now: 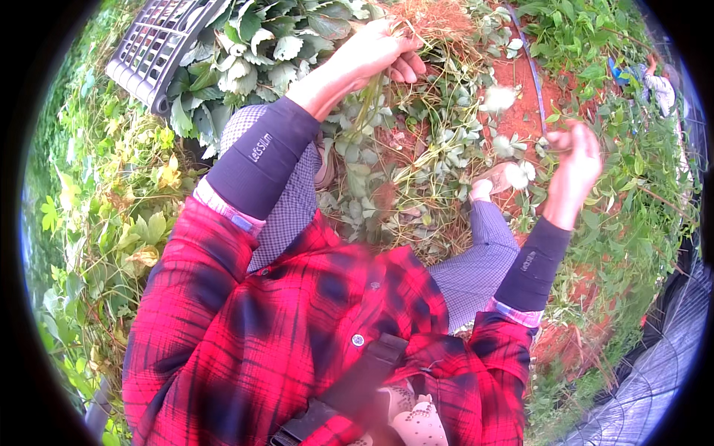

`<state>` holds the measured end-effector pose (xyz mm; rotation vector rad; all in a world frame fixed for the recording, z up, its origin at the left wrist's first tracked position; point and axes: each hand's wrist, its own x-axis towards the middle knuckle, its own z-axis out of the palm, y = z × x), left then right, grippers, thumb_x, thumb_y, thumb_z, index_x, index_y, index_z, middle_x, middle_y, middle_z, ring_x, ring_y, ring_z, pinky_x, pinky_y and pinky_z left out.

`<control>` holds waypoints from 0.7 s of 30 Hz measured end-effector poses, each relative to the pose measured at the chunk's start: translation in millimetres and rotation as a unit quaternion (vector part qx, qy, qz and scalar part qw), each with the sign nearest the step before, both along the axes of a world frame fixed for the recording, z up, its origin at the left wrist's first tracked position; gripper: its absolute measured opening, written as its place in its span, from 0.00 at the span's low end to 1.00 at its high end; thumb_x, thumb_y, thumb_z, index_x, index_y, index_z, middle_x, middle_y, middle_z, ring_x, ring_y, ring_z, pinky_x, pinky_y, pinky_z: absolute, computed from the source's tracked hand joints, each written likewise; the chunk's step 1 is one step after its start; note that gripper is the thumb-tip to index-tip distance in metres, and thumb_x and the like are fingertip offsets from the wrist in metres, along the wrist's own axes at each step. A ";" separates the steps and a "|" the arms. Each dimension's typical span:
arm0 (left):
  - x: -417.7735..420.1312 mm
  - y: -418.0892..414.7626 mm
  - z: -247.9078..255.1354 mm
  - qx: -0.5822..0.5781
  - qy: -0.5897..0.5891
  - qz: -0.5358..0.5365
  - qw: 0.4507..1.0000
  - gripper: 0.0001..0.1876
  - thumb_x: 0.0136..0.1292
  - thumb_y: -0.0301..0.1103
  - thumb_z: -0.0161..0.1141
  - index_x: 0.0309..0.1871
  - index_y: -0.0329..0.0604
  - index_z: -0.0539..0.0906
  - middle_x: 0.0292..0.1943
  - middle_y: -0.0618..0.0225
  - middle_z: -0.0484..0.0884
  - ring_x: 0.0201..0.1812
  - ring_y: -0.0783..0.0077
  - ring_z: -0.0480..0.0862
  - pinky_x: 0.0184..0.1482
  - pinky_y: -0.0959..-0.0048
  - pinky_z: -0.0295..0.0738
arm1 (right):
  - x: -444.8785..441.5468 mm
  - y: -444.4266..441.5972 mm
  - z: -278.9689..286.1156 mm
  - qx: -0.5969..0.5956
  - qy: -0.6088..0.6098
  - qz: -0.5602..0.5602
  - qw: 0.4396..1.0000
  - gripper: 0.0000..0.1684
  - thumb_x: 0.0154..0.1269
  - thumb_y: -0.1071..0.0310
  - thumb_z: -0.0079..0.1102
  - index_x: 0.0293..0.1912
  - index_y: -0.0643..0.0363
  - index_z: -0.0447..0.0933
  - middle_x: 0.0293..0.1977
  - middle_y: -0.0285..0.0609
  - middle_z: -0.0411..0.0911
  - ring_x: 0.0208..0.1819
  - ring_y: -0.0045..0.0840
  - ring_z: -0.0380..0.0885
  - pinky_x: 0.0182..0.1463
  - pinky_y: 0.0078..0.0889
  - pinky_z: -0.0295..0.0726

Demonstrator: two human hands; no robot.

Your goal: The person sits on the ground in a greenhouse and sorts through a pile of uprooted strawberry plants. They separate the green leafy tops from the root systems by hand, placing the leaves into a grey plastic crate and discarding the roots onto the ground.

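Observation:
My left hand (393, 53), at the top centre, is closed around a bunch of thin plant stems (369, 106). Fine reddish-brown roots (438, 22) spread just above its fingers, and blurred leaves hang below. Out to the right, my right hand (577, 153) is raised with loosely curled fingers and nothing visible in it. Blurred pale leaves (499, 99) lie or hang between the hands; which, I cannot tell. Beneath them, uprooted leafy plants and stems (413, 173) litter the red soil (513, 83).
A grey plastic crate (159, 56) stands tilted at the upper left beside a heap of toothed-leaf plants (279, 47). A narrow purplish strip (530, 61) crosses the soil. Green plants grow on both sides. Another person (658, 86) is at the far right, above dark sheeting (658, 362).

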<state>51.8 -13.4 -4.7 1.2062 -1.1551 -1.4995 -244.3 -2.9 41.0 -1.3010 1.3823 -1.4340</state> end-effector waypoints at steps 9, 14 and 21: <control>-16.5 8.0 3.9 0.088 0.058 -0.079 0.991 0.12 0.62 0.31 0.51 0.45 0.32 0.71 0.32 0.55 0.80 0.25 0.73 0.80 0.26 0.78 0.77 | -22.3 20.6 -71.2 0.216 -0.353 -0.025 0.910 0.08 0.63 0.69 0.46 0.37 0.64 0.70 0.30 0.44 0.74 0.39 0.37 0.76 0.46 0.42 0.74; -42.1 9.7 -9.2 0.104 0.119 -0.128 0.979 0.17 0.60 0.35 0.55 0.49 0.33 0.71 0.40 0.53 0.78 0.37 0.68 0.80 0.37 0.74 0.77 | -10.5 26.0 -69.8 0.234 -0.397 -0.003 0.888 0.10 0.65 0.67 0.43 0.38 0.64 0.69 0.34 0.48 0.75 0.43 0.40 0.75 0.48 0.44 0.73; -77.7 19.0 0.6 -0.025 0.040 -0.171 0.984 0.18 0.59 0.39 0.57 0.48 0.38 0.76 0.45 0.66 0.78 0.48 0.77 0.73 0.53 0.74 0.64 | 33.3 35.9 -53.8 0.254 -0.413 0.003 0.875 0.12 0.64 0.67 0.43 0.41 0.65 0.69 0.38 0.48 0.74 0.46 0.38 0.74 0.49 0.43 0.73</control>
